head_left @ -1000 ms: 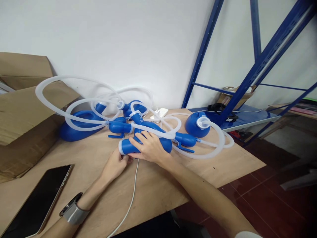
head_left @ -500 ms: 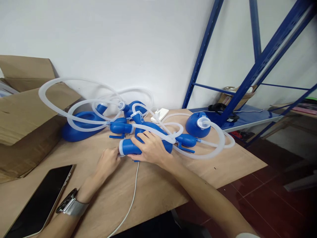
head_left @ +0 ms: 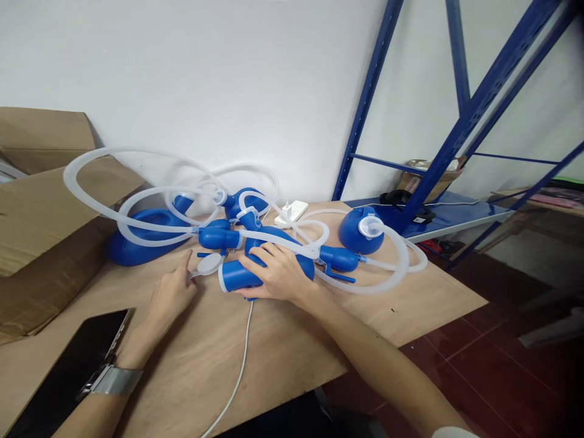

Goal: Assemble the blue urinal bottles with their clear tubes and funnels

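My right hand [head_left: 278,272] lies over a blue urinal bottle [head_left: 233,275], its fingers wrapped across the neck. The bottle rests on its side, with a white-rimmed mouth facing left. Just left of that mouth is a round white cap [head_left: 210,264]. My left hand [head_left: 172,293] has the cap's small tab at its curled fingers, while the index finger stretches forward. Whether the cap is tethered to the bottle I cannot tell. Behind my hands lie more blue urinal bottles [head_left: 360,231] and looping translucent tubes [head_left: 150,234], tangled over each other.
An open cardboard box [head_left: 59,225] stands at the left on the wooden table [head_left: 292,347]. A dark phone [head_left: 73,371] lies beneath my left forearm. The white power strip [head_left: 292,213] sits by the wall, and a white cable [head_left: 244,365] runs toward me. Blue shelving [head_left: 369,103] rises at right.
My left hand has moved left from the bottle's mouth, and the white cap now shows open beside it. My right hand keeps its hold on the bottle.
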`<state>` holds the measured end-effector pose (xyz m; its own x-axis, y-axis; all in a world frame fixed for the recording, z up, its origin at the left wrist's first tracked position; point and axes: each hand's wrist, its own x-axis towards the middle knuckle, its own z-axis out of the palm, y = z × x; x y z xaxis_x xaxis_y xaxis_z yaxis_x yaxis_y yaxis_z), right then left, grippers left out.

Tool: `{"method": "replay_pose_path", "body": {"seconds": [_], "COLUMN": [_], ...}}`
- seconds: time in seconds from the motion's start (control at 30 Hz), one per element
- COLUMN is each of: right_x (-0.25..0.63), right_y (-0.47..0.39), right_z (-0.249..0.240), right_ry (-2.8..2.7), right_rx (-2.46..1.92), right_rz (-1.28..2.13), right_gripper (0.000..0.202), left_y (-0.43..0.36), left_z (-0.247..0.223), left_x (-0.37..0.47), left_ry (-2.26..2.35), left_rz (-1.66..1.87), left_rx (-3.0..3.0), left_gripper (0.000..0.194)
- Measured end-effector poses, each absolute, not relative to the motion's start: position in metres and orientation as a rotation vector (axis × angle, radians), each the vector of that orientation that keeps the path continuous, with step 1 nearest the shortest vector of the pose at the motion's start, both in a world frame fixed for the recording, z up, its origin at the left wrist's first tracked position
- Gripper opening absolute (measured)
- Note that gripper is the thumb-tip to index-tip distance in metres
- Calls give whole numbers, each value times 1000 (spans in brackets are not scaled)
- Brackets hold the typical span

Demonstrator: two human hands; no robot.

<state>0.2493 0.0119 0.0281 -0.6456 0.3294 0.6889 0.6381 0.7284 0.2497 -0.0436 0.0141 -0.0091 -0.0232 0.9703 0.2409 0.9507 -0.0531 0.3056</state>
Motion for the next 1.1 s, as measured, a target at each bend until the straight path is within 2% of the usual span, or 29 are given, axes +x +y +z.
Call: {"method": "replay_pose_path", "body": {"seconds": [0.1,0.17,0.3,0.37,0.6,0.8,0.97,1.1], "right_x": [246,245,245,245,244,242,241,242], "right_y": [11,11,9,9,8,11,14,14], "right_z": [25,24,23,23,24,25,24,24], "right_ry": [-2310,-2294,-2280,-2288,-2317,-2344,-2357,-2333], "right_rx": [-774,-810,-843,-838,-773,-714,-646,-590], "right_rz": [-609,-601,-594,-599,-580,-483,-484,-491], "right_gripper": [62,62,62,61,60,63,63,63], "left_y": [17,16,3,-7,-16,-11,-10,-8], "left_z": [-9,-4,14,22,28,34,33,32], "left_x": [-50,-49,-30,-16,5,-5,-7,-12], "left_ry": [2187,2046,1314,1146,1091,1027,1012,972], "left_rz": [638,796,1053,1051,1016,959,948,904], "left_rx": [2164,2298,2465,2359,1953,1862,1851,1854], "left_gripper": [94,89,35,20,27,25,39,39]}}
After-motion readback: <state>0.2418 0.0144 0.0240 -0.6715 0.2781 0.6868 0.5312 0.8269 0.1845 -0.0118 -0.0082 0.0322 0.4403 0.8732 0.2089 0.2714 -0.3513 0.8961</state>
